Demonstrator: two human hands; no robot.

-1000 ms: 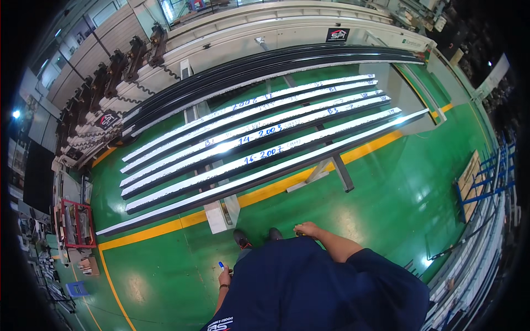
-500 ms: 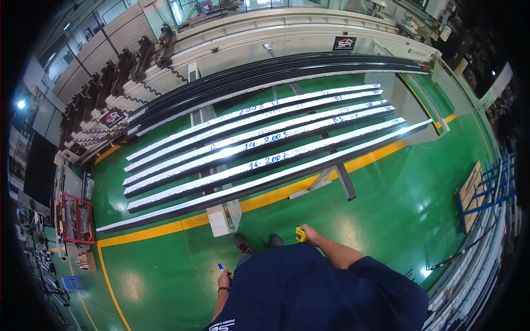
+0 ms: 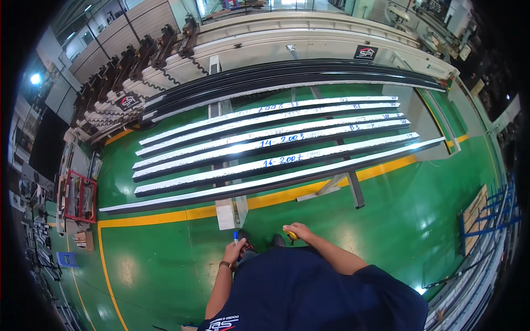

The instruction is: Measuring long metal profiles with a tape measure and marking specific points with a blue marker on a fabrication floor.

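My left hand [image 3: 234, 251] is closed around a marker with a blue cap [image 3: 236, 236], which points up out of the fist. In my right hand [image 3: 298, 230] I grip a yellow tape measure [image 3: 290, 235], partly covered by my fingers. Both hands are held low in front of my body, apart from the stock. Ahead lie several long profiles [image 3: 287, 160] with white upper faces, side by side, some bearing blue handwriting. The nearest long profile [image 3: 276, 182] reaches farther left and right than the others.
A bundle of black profiles [image 3: 292, 71] lies behind the white-faced ones, before a long beige machine [image 3: 309, 41]. Support arms [image 3: 355, 190] jut toward me beneath the stock. A red frame [image 3: 80, 196] stands left; a blue rack [image 3: 486, 215] and long bars [image 3: 469, 298] are at right.
My left hand has risen and moved right with the marker. The right hand has shifted slightly left, its fingers now covering more of the tape measure. The view has turned a little.
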